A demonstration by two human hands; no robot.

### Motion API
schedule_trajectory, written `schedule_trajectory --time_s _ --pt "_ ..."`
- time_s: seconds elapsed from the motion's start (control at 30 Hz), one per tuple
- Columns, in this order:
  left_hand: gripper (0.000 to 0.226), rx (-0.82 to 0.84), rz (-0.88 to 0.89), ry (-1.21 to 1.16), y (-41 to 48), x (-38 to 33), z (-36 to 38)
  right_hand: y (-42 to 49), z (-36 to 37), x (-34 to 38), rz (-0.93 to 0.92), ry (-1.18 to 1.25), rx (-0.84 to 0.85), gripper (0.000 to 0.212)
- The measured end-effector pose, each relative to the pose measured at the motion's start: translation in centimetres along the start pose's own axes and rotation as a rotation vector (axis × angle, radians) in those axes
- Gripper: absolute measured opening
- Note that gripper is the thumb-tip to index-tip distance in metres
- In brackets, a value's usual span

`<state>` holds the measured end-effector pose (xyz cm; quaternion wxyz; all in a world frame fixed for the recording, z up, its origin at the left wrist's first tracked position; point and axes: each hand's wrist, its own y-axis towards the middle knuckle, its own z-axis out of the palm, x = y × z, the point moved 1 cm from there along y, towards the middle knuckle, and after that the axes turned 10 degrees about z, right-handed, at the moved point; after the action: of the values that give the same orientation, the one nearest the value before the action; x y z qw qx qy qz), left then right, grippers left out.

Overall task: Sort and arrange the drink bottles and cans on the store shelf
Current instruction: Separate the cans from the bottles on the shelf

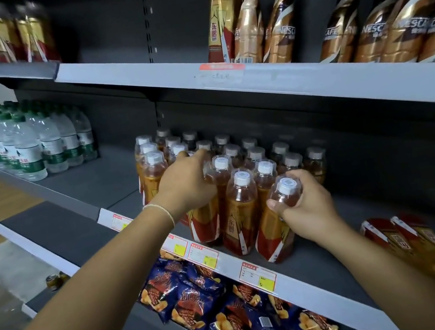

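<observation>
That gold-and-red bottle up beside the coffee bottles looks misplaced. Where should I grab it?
Probably around the narrow shoulder of the gold-and-red bottle, coming from the front-left: it stands upright, bare shelf lies to its left, and a coffee bottle crowds its right side.

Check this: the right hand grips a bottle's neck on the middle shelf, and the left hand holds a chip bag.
Wrong about the left hand: the head view shows it gripping a second bottle in the same group, while the chip bags lie on the shelf below. The right hand does grip the front bottle by its neck on the middle shelf.
</observation>
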<state>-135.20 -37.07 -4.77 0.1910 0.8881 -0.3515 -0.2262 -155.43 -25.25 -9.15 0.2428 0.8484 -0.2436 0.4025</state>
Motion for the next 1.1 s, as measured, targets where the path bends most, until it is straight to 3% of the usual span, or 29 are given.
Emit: schedule_trajectory --time_s 0.3,0.53,0.9,1.0,1.1 --pt "0.075 0.124 -0.016 -0.161 2.2 2.3 1.8 1.9 1.8 -0.5 0.029 -0.055 -0.019 0.064" --pt "0.079 0.244 0.056 -0.137 2.0 2.4 3.1 2.1 1.8 -1.3 0.005 -0.156 -0.021 0.081" --pt "0.084 0.252 0.042 -0.133 1.0 1.8 3.9 1.3 2.3 -2.1 -0.032 -0.068 -0.014 0.084" --pt "0.087 0.253 0.005 -0.039 0.3 1.0 3.7 0.8 2.3 -2.0 -0.052 -0.072 -0.021 0.085" --pt "0.089 0.209 -0.009 0.215 -0.4 -0.8 3.3 0.2 2.3 -2.2 -0.086 -0.119 -0.029 0.088"
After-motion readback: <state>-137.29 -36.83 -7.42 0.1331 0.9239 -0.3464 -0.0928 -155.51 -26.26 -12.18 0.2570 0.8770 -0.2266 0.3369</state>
